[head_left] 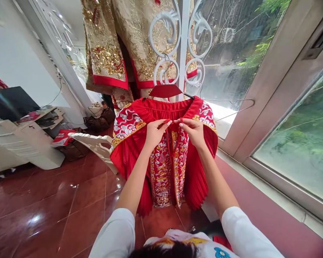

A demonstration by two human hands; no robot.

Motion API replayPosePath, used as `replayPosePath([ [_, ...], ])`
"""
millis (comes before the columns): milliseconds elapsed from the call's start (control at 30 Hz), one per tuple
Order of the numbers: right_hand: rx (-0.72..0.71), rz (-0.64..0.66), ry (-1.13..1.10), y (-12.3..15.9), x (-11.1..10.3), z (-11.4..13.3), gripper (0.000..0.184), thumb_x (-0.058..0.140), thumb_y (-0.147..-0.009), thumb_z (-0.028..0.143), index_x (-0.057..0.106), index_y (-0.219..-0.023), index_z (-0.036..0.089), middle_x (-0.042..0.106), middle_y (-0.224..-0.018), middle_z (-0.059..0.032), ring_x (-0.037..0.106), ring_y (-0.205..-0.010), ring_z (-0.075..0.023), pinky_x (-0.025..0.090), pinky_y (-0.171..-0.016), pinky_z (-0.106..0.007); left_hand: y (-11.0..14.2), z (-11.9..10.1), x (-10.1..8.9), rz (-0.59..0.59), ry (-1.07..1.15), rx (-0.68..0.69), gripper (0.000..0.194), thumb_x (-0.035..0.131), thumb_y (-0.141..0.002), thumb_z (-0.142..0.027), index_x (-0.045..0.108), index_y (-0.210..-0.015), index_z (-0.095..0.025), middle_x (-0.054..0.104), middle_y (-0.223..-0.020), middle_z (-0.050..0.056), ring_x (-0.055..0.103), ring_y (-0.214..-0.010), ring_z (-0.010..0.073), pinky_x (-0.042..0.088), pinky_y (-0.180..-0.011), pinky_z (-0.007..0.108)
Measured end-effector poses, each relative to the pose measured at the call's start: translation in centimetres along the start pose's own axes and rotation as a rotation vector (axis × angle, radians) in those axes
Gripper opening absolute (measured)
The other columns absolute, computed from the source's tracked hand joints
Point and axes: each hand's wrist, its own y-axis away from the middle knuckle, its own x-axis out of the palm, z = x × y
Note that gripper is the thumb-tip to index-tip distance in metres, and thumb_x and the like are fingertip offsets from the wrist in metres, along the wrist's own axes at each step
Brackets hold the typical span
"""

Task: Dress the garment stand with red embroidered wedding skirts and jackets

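Observation:
A red skirt [163,172] with silver and gold embroidered panels and pleated sides hangs in front of me from a hanger [165,91] with a red centre. Its wide waistband [165,105] is gathered along the upper edge. My left hand [156,132] pinches the cloth edge left of the front opening, thumb and fingertips together. Across a small gap, my right hand [194,132] does the same on the other edge. Both hands are closed, fingertips nearly meeting at the middle. Whether a fastener lies between the fingertips is too small to tell.
A gold sequined garment [140,46] with red trim hangs behind, beside a white scrolled metal rack [182,46]. An empty wire hanger [228,102] hangs to the right by the window [293,143]. A white chair [97,145] stands left; farther off is a desk [13,139] with a monitor [12,104].

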Motion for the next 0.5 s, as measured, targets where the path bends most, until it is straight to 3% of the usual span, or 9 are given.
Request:
replayPosePath([
  [67, 0.003, -0.069, -0.034, -0.1, 0.1, -0.1, 0.019, 0.073, -0.068, 0.034, 0.069, -0.080, 0.021, 0.071, -0.081, -0.0026, 0.067, -0.079, -0.0181, 0.054, -0.077, -0.035, 0.1, -0.2, 0.1, 0.025, 0.011, -0.013, 0.031, 0.054, -0.083, -0.041, 0.068, -0.087, -0.014, 0.070, -0.081, 0.005, 0.056, -0.057, 0.0126, 0.043, -0.053, 0.024],
  [167, -0.013, -0.170, -0.018, -0.6, 0.6, -0.3, 0.019, 0.074, -0.066, 0.033, 0.065, -0.078, 0.020, 0.069, -0.073, -0.0008, 0.067, -0.069, -0.0165, 0.054, -0.069, -0.032, 0.2, -0.5, 0.4, 0.046, -0.061, 0.044, 0.032, 0.044, -0.089, -0.039, 0.065, -0.084, -0.015, 0.069, -0.084, 0.006, 0.059, -0.067, 0.0134, 0.044, -0.063, 0.024],
  [267, -0.026, -0.179, 0.124, -1.4, 1.2, -0.2, 0.018, 0.070, -0.069, 0.033, 0.062, -0.080, 0.019, 0.067, -0.073, -0.0015, 0.065, -0.069, -0.0161, 0.052, -0.067, -0.031, 0.3, -0.4, 0.7, 0.054, -0.174, 0.115, 0.032, 0.040, -0.092, -0.036, 0.062, -0.080, -0.016, 0.068, -0.082, 0.006, 0.061, -0.075, 0.0156, 0.044, -0.071, 0.025],
  [367, -0.103, -0.059, 0.362, -2.3, 1.4, 0.3, 0.013, 0.062, -0.076, 0.029, 0.063, -0.082, 0.018, 0.067, -0.078, -0.0034, 0.063, -0.073, -0.0165, 0.050, -0.070, -0.031, 0.4, -0.3, 1.0, 0.067, -0.337, 0.159, 0.031, 0.039, -0.093, -0.035, 0.060, -0.079, -0.017, 0.068, -0.080, 0.005, 0.061, -0.075, 0.0173, 0.041, -0.069, 0.026],
  [500, -0.224, 0.283, 0.518, -2.6, 0.7, 1.3, 0.018, 0.054, -0.080, 0.024, 0.065, -0.092, 0.017, 0.064, -0.089, -0.0053, 0.058, -0.081, -0.0168, 0.047, -0.074, -0.031, 0.5, -0.7, 1.2, 0.041, -0.536, 0.168, 0.030, 0.038, -0.093, -0.034, 0.061, -0.083, -0.018, 0.068, -0.083, 0.007, 0.060, -0.072, 0.0192, 0.039, -0.066, 0.027],
])
